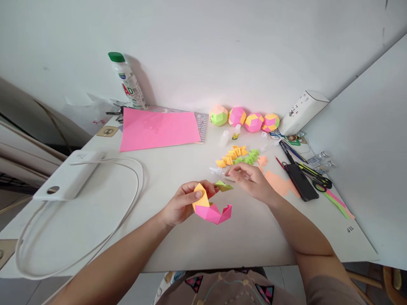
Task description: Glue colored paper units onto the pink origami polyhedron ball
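Note:
My left hand [182,204] is closed on a folded-paper model, its thumb pressed on the yellow-orange part [201,195]. Joined pink sections [213,213] hang below, with a gap between two of their points. A green folded piece [224,186] sticks out beyond the left fingertips. My right hand [248,178] hovers just right of it, thumb and fingers pinched together. By those fingertips is a small translucent glue bottle [216,170]; I cannot tell whether they grip it. Orange [231,156] and green folded units [248,158] lie in rows behind the right hand.
Several finished paper balls [237,116] line the wall. Pink sheets [159,129] and a white bottle [129,82] stand back left. A white power strip [71,176] with looped cable takes the left side. Scissors [321,182], a black phone-like object [302,182] and pens lie right.

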The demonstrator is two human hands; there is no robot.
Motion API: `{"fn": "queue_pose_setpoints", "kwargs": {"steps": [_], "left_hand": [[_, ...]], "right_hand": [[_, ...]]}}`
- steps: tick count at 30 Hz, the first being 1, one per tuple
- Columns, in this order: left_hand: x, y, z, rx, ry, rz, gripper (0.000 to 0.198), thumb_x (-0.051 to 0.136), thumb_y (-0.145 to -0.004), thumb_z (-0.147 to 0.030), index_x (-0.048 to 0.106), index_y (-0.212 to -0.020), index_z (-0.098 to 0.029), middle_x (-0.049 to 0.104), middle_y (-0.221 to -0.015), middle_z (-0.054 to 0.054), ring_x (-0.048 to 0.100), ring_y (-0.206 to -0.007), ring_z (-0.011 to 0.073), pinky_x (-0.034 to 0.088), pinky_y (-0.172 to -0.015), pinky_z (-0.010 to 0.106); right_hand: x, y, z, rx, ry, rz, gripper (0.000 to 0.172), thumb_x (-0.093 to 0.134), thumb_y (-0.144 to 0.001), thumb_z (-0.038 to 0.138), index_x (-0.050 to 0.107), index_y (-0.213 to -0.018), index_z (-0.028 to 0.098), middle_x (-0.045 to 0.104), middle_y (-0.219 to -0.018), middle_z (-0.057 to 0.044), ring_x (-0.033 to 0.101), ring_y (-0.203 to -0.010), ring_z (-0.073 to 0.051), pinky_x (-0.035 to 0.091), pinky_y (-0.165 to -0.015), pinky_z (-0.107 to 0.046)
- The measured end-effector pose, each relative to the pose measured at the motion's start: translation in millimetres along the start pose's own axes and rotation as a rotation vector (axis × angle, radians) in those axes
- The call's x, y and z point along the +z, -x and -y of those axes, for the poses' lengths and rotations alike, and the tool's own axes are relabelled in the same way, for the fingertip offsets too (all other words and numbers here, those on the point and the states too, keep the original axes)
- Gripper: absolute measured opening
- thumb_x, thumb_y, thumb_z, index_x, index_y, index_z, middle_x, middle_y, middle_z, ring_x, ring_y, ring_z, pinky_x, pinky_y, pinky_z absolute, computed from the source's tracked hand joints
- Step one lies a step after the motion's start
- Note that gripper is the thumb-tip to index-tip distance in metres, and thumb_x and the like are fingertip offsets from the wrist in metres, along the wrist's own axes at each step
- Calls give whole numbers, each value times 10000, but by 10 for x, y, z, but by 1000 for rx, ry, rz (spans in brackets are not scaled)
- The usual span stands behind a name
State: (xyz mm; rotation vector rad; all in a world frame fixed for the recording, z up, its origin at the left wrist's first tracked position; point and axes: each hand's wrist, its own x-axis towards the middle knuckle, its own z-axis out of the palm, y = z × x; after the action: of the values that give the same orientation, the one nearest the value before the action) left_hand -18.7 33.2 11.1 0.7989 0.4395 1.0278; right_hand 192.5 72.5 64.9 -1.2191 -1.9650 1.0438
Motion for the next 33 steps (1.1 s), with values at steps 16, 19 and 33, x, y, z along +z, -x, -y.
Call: {"fn": "queue_pose_setpoints", "kwargs": {"steps": [16,19,33], "left_hand": [[-42,-1,39,13,-43,3,191,669,-759,-301,643,-617,-177,608,-886,49,548,-1081,260,329,-1044,443],[-34,2,26,-22,-21,9,185,677,-748,-307,638,-634,-166,600,-927,61,570,-1031,255,410,-955,413],[-40,33,87,-286,-29,-6,323,742,-640,-369,534,-561,-135,508,-563,-1,464,-527,114,322,-516,234]], "right_hand": [[56,6,-31,-24,-214,86,137,649,-797,293,610,-764,166,607,-793,-19,572,-738,-129,476,-701,-290],[27,-11,-71,-41,-402,150,169,647,-805,325,590,-775,169,584,-810,-19,558,-738,-127,472,-673,-281],[155,-13,-186,-75,-605,591,197,677,-795,339,594,-793,161,584,-829,-26,578,-822,-145,489,-752,-323]]}}
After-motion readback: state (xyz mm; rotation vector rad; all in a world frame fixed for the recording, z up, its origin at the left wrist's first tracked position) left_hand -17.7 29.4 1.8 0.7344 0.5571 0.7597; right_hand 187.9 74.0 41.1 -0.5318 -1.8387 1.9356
